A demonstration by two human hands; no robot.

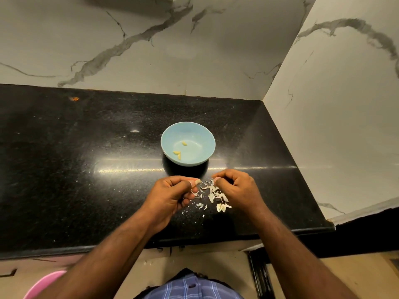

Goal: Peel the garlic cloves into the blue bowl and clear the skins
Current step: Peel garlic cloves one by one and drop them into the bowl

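The blue bowl (199, 131) stands on the black counter and holds three peeled yellowish garlic cloves (177, 153). Just in front of it, my left hand (172, 196) pinches a garlic clove (197, 181) between thumb and fingers; most of the clove is hidden. My right hand (236, 188), fingers curled, pinches a strip of skin (212, 182) next to the clove. Beneath and between the two hands, a pile of white papery skins (213, 196) is scattered on the counter, and small flakes spread toward the front edge.
The black granite counter (86, 169) runs left, with marble walls behind and on the right (334, 104). A small orange scrap (74, 98) lies far back left. A pink container (43, 285) sits below the counter edge at the lower left.
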